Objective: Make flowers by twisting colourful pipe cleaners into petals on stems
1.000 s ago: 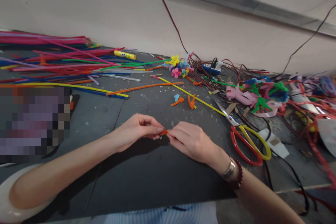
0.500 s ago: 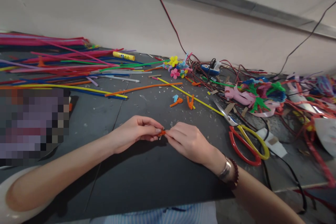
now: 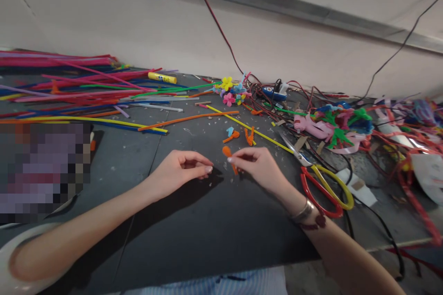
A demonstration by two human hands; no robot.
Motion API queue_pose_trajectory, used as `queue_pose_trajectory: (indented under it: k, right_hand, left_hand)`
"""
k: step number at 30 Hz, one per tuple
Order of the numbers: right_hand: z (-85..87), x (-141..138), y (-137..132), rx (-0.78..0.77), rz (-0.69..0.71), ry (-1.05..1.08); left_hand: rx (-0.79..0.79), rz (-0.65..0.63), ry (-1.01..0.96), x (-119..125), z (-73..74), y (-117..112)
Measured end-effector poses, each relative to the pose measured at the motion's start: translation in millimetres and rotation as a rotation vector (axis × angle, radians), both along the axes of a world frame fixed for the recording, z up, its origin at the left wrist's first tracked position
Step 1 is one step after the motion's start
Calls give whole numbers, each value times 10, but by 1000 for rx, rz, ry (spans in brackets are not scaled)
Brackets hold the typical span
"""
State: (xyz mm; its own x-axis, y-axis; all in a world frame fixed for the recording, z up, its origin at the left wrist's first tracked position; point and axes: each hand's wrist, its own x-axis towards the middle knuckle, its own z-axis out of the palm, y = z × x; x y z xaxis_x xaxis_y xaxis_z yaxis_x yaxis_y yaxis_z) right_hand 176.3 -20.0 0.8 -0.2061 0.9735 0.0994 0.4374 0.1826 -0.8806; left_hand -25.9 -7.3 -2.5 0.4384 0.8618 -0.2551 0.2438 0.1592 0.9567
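Pinching a fuzzy orange stem (image 3: 227, 151), head seemingly done, tail straight, my right hand (image 3: 261, 167)'s near red-yellow-handled scissors (image 3: 302, 158); left hand (image 3: 183, 169)'s closed, empty-looking.

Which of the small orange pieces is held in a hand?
The orange piece pinched in the right hand; the other small orange pieces lie on the dark table.

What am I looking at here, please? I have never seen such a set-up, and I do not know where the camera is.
No machine: these are a person's two bare hands, seen by a camera worn on the head, looking forward and down. The right hand pinches a small orange piece. The left hand is apart from it, with nothing visible between its fingertips. On the dark table lie coloured strips, bright flower shapes, other small orange pieces, and scissors with one red and one yellow handle.
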Motion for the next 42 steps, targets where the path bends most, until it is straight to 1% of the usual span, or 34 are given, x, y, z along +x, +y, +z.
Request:
queue_pose_trajectory:
  k: [3, 4, 6, 8, 10, 12, 14, 16, 18, 21, 23, 27, 31, 33, 36, 38, 39, 40, 42]
  right_hand:
    - [-17, 145, 161, -73, -207, 88]
    - [-30, 192, 213, -85, -277, 72]
    - [-34, 266, 289, -72, -389, -43]
    - [20, 309, 310, -5, -449, -221]
    - [129, 338, 271, 47, -465, -417]
    - [244, 389, 193, 19, -456, -610]
    - [305, 477, 107, -41, -434, -761]
    - [288, 584, 44, -39, -414, -827]
    - [218, 670, 16, -9, -390, -828]
    - [120, 697, 28, 47, -374, -790]
    - [97, 655, 49, 104, -382, -763]
    - [109, 568, 68, 179, -392, -740]
    - [130, 572, 41, 212, -400, -712]
    - [156, 595, 18, 294, -420, -689]
    - [213, 631, -24, 452, -416, -630]
    - [249, 650, -51, 499, -368, -592]
    - [261, 657, -60, 484, -320, -575]
    - [268, 661, -66, 440, -254, -559]
    - [266, 658, -62, 300, -99, -516]
  left_hand:
    - [42, -24, 31, -5, -29, 2]
    - [69, -35, 47, -9, -42, 2]
    - [173, -45, 108, -31, -70, 12]
    - [368, -27, 212, -79, -97, 54]
    - [622, 17, 342, -159, -119, 145]
    - [847, 81, 487, -262, -139, 280]
    - [977, 140, 631, -363, -159, 436]
    - [1049, 189, 758, -440, -178, 582]
    - [1083, 208, 871, -480, -192, 694]
    - [1049, 185, 1018, -493, -203, 782]
    - [1008, 157, 1064, -495, -208, 803]
    - [993, 144, 1022, -515, -216, 804]
    - [1059, 230, 824, -518, -204, 771]
    - [1104, 264, 716, -501, -178, 729]
    - [1176, 246, 606, -459, -126, 639]
    - [1222, 212, 568, -432, -96, 584]
    - [1240, 200, 557, -421, -85, 563]
    - [1253, 192, 549, -412, -76, 547]
    - [1271, 198, 538, -402, -66, 527]
